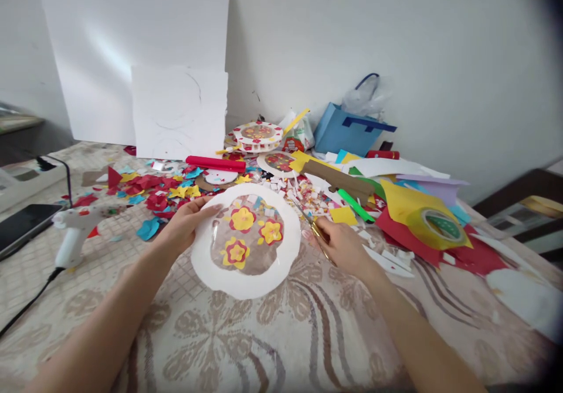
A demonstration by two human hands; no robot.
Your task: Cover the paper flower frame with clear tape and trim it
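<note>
My left hand (191,220) grips the left rim of a round white ring (288,252), its thumb lying on the front. Clear film spans the ring's middle and bears three yellow-and-red paper flowers (237,253); the tablecloth shows through it. The ring is held tilted, facing me. In my right hand (341,243) is a pair of scissors (323,234) with gold-coloured handles. Their blades point up and left, close to the ring's right edge; whether they touch it I cannot tell.
A white glue gun (73,234) and a phone (29,223) lie at left. Paper scraps (153,187) litter the back. At right are a green cutter (355,205), coloured sheets and a tape roll (440,226). Behind stand a blue bag (347,129) and white boards (180,111).
</note>
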